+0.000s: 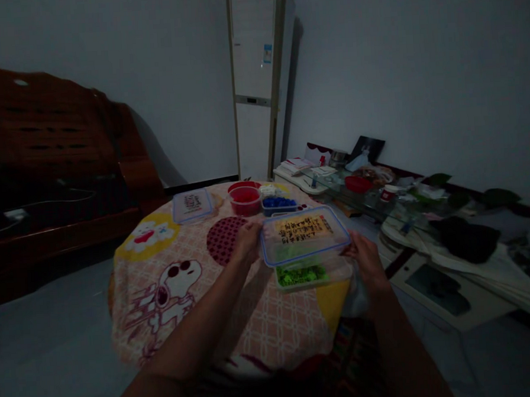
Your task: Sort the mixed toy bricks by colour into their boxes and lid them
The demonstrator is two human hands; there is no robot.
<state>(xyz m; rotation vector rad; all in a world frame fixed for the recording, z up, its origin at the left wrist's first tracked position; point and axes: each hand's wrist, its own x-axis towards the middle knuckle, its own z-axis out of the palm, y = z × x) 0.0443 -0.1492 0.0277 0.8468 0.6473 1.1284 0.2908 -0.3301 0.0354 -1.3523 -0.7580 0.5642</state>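
Between my two hands I hold a clear plastic lid [306, 235] with a blue seal and dark printed writing. My left hand [248, 239] pinches its left edge, and my right hand [366, 257] grips its right edge. The lid is slightly tilted above a clear container [340, 270] with green pieces [303, 274] in its left part. The lid hides the container's far side. Just beyond the lid stand a container of blue pieces [279, 202], some white pieces [271, 190] and a round tub with red contents [245, 201].
Another blue-edged lid [192, 205] lies at the back left of the round table, on a patterned cloth [272, 334]. To the right is a cluttered glass-topped stand [331, 186] with a paper cup [388, 193]. A wooden bench [58, 150] stands left, and a tall white cabinet-like unit [255, 63] behind.
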